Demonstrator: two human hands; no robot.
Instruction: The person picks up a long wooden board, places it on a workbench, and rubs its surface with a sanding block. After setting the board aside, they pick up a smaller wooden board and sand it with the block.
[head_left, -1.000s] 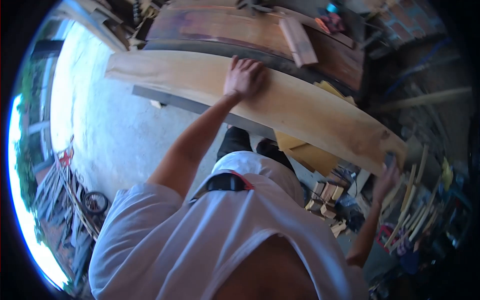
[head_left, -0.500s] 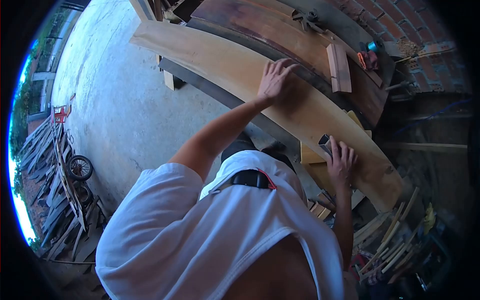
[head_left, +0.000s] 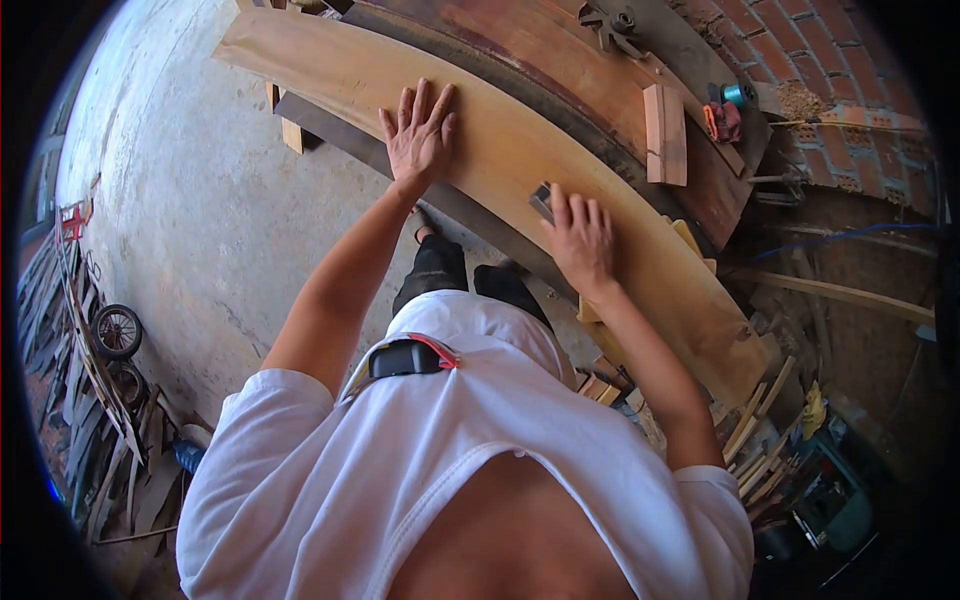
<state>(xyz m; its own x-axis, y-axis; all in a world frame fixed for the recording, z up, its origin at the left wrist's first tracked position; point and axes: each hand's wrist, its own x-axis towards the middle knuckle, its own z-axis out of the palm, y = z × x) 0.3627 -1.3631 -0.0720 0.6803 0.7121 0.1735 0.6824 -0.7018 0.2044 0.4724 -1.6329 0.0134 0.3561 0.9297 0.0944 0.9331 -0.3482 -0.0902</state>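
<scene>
A long, pale wooden board [head_left: 500,140] runs diagonally in front of me. My left hand [head_left: 420,142] lies flat on it near its close edge, fingers spread and holding nothing. Farther right, my right hand [head_left: 582,238] is closed around a small dark sanding block [head_left: 543,202], which rests against the board's face. Part of the block is hidden under my fingers.
Behind the board lies a reddish-brown plank [head_left: 520,40], bearing a short wood piece [head_left: 666,135], a metal cutter head [head_left: 612,28] and a teal spool [head_left: 738,95]. Wood strips [head_left: 765,420] lie at right; a spoked wheel [head_left: 117,332] stands left.
My left hand has gone from raised, bent fingers to lying flat and spread, farther left. My right hand has moved up and left along the board with the sanding block. The view has shifted.
</scene>
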